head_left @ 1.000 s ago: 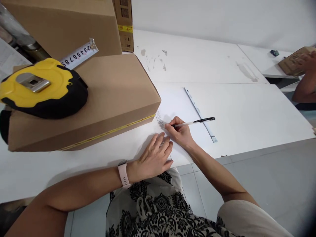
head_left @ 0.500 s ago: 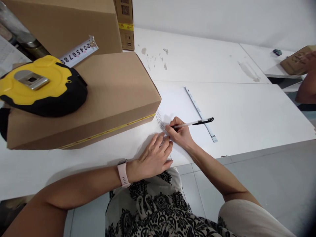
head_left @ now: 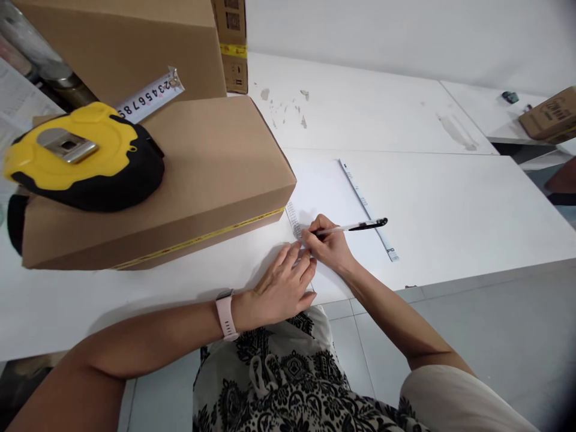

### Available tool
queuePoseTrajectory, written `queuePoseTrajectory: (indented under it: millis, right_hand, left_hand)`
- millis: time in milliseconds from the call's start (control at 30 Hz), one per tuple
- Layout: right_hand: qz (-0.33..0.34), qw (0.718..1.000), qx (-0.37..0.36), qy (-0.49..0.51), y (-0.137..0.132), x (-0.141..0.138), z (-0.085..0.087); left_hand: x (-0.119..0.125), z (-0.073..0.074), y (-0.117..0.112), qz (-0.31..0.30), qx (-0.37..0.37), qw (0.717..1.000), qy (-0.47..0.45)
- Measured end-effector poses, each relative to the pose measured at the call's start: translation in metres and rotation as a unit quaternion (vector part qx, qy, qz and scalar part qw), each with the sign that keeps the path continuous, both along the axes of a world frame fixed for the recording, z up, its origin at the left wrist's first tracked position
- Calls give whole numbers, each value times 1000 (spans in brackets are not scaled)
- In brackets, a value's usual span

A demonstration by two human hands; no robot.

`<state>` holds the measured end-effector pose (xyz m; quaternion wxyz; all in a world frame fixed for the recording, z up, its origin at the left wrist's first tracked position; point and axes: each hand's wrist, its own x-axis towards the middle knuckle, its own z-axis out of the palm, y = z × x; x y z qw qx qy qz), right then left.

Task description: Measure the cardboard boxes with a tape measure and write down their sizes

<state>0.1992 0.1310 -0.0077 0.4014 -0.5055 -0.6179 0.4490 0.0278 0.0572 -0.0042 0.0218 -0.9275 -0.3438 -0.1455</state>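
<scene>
My right hand (head_left: pixel 332 245) grips a pen (head_left: pixel 360 226) with a clear barrel and black cap end, its writing tip down at the paper's left side. Beneath it lies a white sheet of paper (head_left: pixel 321 180) with small handwriting along its left edge. My left hand (head_left: pixel 285 282) rests flat with its fingers stretched out, the fingertips at the paper's lower left beside my right hand. A pale pink watch band (head_left: pixel 226 316) is on the left wrist. Across the right part of the paper lies a narrow printed strip (head_left: pixel 369 210).
A closed cardboard box (head_left: pixel 202 162) with yellow tape stands left of the paper. On it sits a yellow and black tape measure (head_left: pixel 85 156), its blade partly out. More boxes (head_left: pixel 234 54) stand behind. At far right, a small box (head_left: pixel 549 117) lies near another person's arm (head_left: pixel 562 180).
The view has shifted slightly, moving the boxes and tape measure a little rightward. The other person's hand has left the small box at far right. My hands stay nearly in place.
</scene>
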Motion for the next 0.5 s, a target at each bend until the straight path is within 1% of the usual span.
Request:
queuePoseTrajectory:
  millis: [133,300,500]
  right_hand:
    - [6,1000,-10,-4,0,-1,0]
    - [0,1000,7,-9,0,-1,3]
    - [5,1000,3,-7,0,0,3]
  left_hand:
    - [0,-1,0,1,3,1000,-2]
    - [0,-1,0,-2,-4,1000,0]
    - [-1,0,0,0,-13,1000,12]
